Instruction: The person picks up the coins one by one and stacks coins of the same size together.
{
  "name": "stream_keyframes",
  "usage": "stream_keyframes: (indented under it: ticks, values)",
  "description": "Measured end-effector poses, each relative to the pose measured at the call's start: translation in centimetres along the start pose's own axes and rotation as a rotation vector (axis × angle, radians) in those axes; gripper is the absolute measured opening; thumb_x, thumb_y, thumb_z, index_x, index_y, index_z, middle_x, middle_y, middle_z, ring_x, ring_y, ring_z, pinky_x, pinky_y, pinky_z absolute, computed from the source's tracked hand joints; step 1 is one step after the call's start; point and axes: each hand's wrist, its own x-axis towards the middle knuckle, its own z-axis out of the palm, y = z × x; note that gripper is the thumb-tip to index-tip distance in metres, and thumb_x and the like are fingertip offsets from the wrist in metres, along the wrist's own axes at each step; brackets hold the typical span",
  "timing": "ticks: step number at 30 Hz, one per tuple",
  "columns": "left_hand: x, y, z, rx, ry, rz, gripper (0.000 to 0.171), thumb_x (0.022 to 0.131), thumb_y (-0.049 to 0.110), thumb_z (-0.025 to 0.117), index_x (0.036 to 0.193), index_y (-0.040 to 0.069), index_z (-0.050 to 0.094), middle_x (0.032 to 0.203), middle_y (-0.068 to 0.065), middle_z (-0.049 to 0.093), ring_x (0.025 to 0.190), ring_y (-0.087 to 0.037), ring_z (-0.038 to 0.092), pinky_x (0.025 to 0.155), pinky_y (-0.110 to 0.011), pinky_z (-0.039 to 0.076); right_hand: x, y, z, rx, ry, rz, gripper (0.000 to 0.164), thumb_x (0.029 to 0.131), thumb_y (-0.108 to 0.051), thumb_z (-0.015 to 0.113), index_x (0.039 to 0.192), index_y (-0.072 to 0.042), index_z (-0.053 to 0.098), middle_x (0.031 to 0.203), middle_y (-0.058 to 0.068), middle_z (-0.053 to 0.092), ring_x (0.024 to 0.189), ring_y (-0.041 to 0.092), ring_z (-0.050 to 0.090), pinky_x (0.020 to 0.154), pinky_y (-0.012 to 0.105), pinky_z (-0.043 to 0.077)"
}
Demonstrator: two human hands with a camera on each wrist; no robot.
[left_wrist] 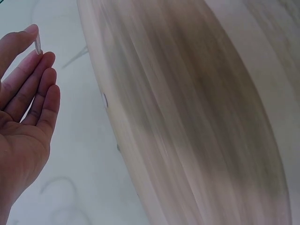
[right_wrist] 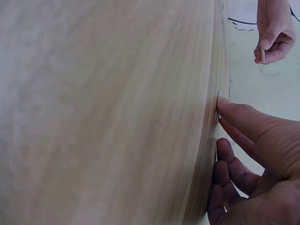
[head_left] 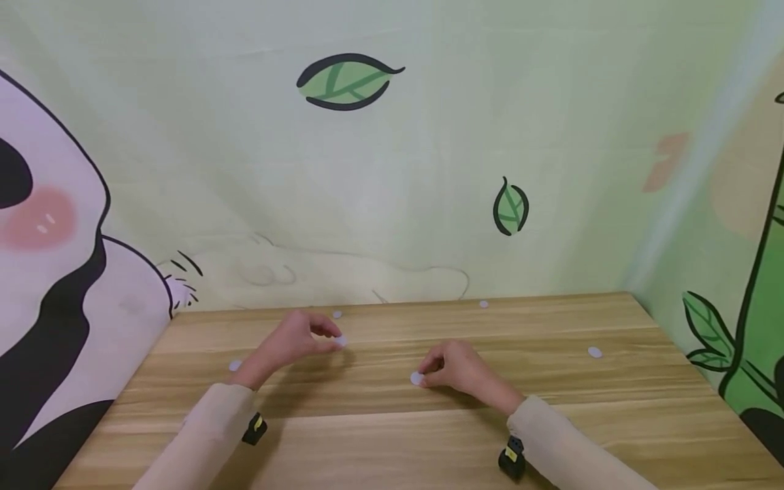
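Note:
My left hand (head_left: 299,338) pinches a small thin white disc (head_left: 341,341) between thumb and fingertip, raised over the table. In the left wrist view this disc (left_wrist: 38,43) appears edge-on, and the other fingers extend loosely beside it. On the right, the thumb and index finger of my right hand (head_left: 456,369) grip a second white disc (head_left: 416,378), low at the tabletop. The right wrist view has that disc (right_wrist: 219,99) mostly covered by the thumb tip, with the remaining fingers curled against the wood.
More white discs lie on the wooden table (head_left: 380,442): one by the left wrist (head_left: 235,365), two toward the back edge, including a disc (head_left: 484,304) right of centre, and a disc (head_left: 595,352) at right. A cloth backdrop (head_left: 429,170) printed with leaves and a panda rises behind.

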Motion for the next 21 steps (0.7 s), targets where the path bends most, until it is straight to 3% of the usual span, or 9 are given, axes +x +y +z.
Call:
stream_keyframes:
  ticks: [15,21]
  values:
    - [0.0,1.4,0.6,-0.032,-0.036,0.021,0.015,0.086,0.029,0.083,0.095,0.017,0.079,0.094,0.008,0.074,0.101,-0.021,0.067,0.092,-0.048,0.053,-0.1,0.0,0.2,0.017,-0.003,0.01,0.009,0.083,-0.018,0.086,0.089,-0.014,0.08,0.086,-0.006,0.072,0.079,0.009,0.057,0.071,0.027,0.048]
    - [0.1,2.1,0.9,-0.039,-0.04,0.022,0.016,0.087,0.029,0.083,0.095,0.016,0.079,0.095,0.007,0.074,0.097,-0.018,0.067,0.09,-0.049,0.054,0.1,0.3,0.1,-0.004,0.002,-0.007,0.01,0.082,-0.016,0.086,0.089,-0.013,0.08,0.086,-0.005,0.072,0.078,0.008,0.056,0.07,0.025,0.047]
